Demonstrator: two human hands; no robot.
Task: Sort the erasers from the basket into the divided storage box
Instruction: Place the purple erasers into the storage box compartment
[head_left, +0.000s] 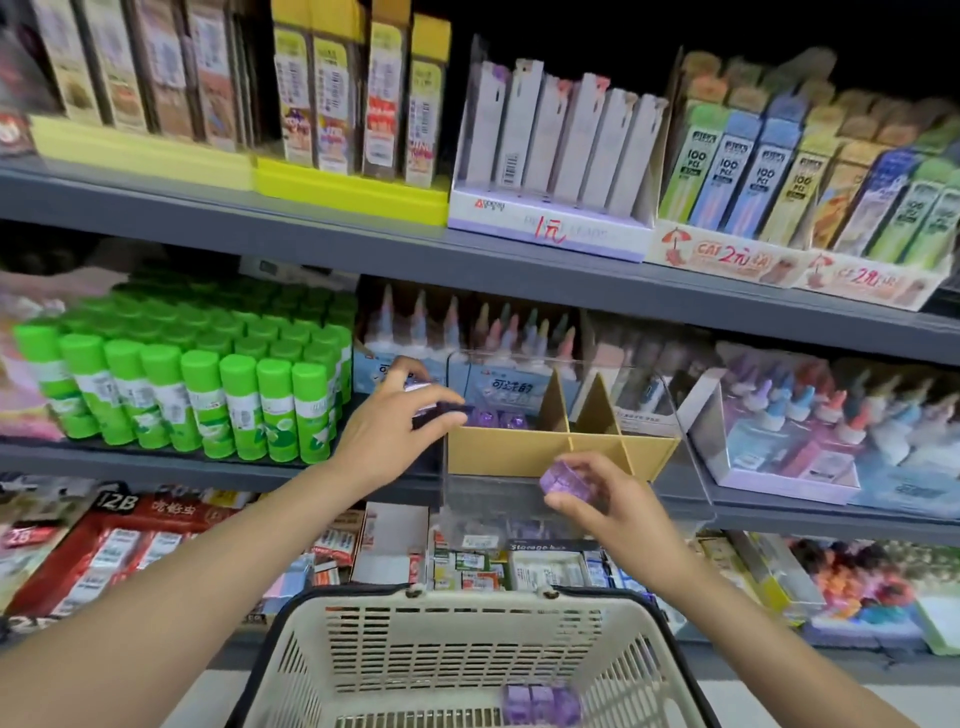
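Left hand (387, 431): fingers curled round a purple eraser (418, 389), at the storage box's (561, 447) 9 o'clock edge.
Right hand (597, 499): pinches a second purple eraser (561, 475), just at the box's 6 o'clock wall.
Nearer hand: both about equally close.
Basket (467, 665): more erasers (540, 704) remain.

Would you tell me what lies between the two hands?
In the head view, the cardboard-divided storage box lies between the left hand and right hand.

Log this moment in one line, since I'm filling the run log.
left hand: holds purple eraser over storage box | right hand: holds purple eraser | basket: erasers remain
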